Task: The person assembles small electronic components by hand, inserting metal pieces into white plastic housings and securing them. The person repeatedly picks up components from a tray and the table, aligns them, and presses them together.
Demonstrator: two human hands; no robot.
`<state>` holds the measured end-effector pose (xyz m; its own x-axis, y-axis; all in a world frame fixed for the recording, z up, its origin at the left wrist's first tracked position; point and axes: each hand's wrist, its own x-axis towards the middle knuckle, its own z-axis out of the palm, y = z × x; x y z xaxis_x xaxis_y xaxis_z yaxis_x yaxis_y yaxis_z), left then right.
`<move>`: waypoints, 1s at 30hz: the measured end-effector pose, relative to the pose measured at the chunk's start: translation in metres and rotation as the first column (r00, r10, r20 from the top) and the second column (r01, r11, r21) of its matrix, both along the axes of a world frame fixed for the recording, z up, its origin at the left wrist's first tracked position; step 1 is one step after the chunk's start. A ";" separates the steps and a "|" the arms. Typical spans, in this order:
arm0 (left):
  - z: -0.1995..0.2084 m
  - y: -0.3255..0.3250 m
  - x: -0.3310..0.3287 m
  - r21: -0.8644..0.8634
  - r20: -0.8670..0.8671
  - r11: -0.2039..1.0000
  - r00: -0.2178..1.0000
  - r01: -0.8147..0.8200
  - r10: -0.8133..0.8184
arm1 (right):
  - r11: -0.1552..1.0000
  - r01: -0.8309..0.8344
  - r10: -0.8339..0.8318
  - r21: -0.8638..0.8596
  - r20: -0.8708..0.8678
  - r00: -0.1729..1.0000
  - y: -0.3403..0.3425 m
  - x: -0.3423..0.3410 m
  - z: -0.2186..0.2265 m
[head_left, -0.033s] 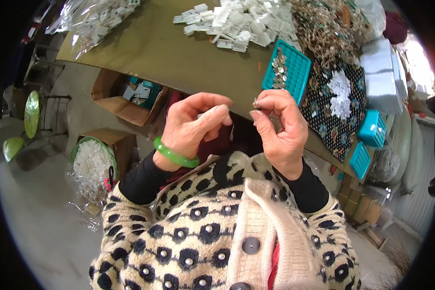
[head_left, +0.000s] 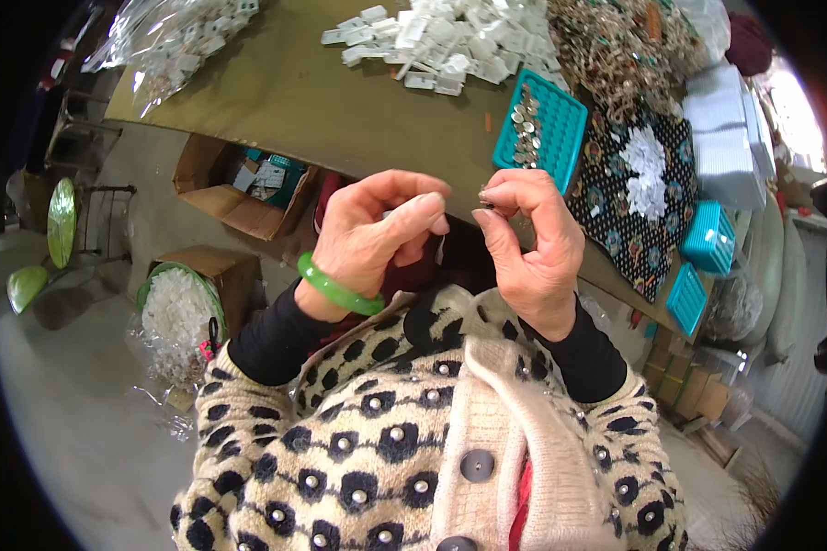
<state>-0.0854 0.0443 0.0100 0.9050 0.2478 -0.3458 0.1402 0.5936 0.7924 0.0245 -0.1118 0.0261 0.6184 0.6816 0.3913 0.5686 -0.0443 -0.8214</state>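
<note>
My right hand (head_left: 540, 253) pinches a small metal piece (head_left: 484, 196) between thumb and forefinger; its exact kind is too small to tell. Close by on the left, my left hand (head_left: 377, 225) is closed, thumb and forefinger tips together. What it holds, if anything, cannot be made out. A green bangle (head_left: 338, 286) circles my left wrist. Both hands are raised at the table's near edge, a short gap between their fingertips. Just beyond my right hand lies a teal tray (head_left: 565, 124) with rows of dimples, several round shiny metal pieces (head_left: 526, 129) along its left side.
White plastic parts (head_left: 455, 46) are heaped on the table (head_left: 276, 87), beside a tangled brownish pile (head_left: 625, 55). White pieces (head_left: 646, 174) lie on patterned cloth (head_left: 606, 216). Teal trays (head_left: 708, 237) are stacked right. Below left are a cardboard box (head_left: 239, 209) and a basket of clear pieces (head_left: 176, 308).
My left hand has shifted slightly to the right, toward my right hand. The right hand keeps its pinch, and the table things sit slightly differently in the picture.
</note>
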 end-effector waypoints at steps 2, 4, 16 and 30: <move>0.003 -0.011 0.015 -0.107 0.041 0.994 0.999 0.025 -0.021 | 0.999 0.032 -0.028 -0.037 0.123 0.992 -0.007 0.001 -0.002; 0.004 -0.019 0.025 -0.050 0.036 0.997 0.998 0.057 -0.055 | 0.998 0.055 -0.047 -0.032 0.212 0.976 -0.011 0.002 -0.004; -0.002 -0.038 0.050 -0.057 0.029 0.995 0.996 0.087 -0.086 | 0.999 0.011 -0.013 0.050 0.047 0.999 -0.035 0.019 -0.015; -0.008 -0.060 0.068 -0.441 -0.013 0.876 0.975 0.193 -0.221 | 0.959 0.185 -0.126 0.213 -0.264 0.956 -0.059 0.019 -0.024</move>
